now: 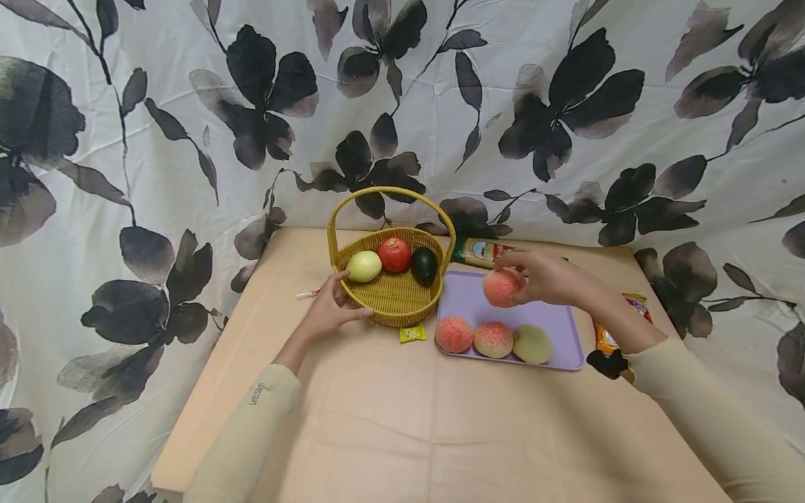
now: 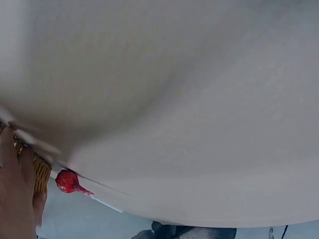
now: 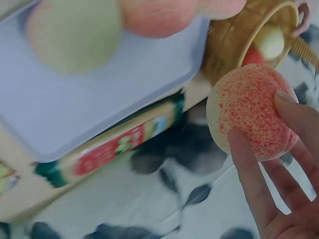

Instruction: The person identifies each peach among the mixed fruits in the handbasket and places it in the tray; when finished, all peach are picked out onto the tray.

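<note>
My right hand grips a pink-speckled peach between thumb and fingers, above the purple tray. Seen from the right wrist, its fingers spread round the peach. Two more pink peaches and a pale green-yellow one sit in a row along the tray's near edge. At the left, my left hand holds the side of a yellow wicker basket, thumb along its front. Inside it lie a pale green round fruit, a red one and a dark avocado.
A green-ended long packet lies behind the tray. Right of it, an orange snack bag is partly behind my right forearm. A small yellow packet lies before the basket, a red-wrapped lollipop beside it. Floral cloth hangs behind the table.
</note>
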Demonstrator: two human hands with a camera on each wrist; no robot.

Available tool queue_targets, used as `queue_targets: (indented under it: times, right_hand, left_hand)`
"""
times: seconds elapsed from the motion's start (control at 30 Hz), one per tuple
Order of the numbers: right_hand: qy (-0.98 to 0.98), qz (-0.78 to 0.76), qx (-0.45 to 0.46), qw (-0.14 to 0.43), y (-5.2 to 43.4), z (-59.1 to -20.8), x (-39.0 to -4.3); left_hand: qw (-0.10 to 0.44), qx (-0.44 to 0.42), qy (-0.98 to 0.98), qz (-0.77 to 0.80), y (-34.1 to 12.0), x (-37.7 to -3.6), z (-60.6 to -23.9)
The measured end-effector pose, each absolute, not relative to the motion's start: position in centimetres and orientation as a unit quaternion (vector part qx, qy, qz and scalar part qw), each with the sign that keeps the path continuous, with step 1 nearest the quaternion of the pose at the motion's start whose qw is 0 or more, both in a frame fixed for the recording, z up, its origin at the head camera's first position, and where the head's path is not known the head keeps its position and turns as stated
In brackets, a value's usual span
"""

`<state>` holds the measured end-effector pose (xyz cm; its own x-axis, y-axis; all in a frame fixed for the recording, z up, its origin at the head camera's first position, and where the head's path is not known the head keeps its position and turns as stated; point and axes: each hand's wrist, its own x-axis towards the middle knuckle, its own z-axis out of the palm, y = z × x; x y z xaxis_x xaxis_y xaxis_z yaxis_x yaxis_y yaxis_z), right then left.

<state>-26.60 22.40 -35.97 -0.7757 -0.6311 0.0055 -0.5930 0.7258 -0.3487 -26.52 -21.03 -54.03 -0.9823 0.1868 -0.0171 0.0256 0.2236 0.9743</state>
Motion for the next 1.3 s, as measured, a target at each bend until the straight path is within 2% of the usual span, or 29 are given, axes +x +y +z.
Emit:
queue_targets:
  times: [0.33,0.6,0.97,1.3]
  right_hand:
    - [0.957,-0.155,-0.218,0.113,29.7,-37.1,-24.8]
    - [0.96,-0.149,-0.188,0.142,33.3,-39.9,-23.9]
    - [0.931,-0.234,-0.14,0.243,34.6,-43.8,-23.0]
    - [0.928,-0.236,-0.137,0.254,34.2,-44.7,-22.9]
  left_hand:
    - [0.066,0.067,0.785,0.613,-21.1,-26.6,-54.1]
    - [0.065,0.068,0.784,0.614,-21.1,-26.5,-53.8]
    - [0.064,0.068,0.792,0.604,-21.1,-26.4,-53.9]
    - [0.064,0.065,0.793,0.602,-21.1,-26.5,-53.9]
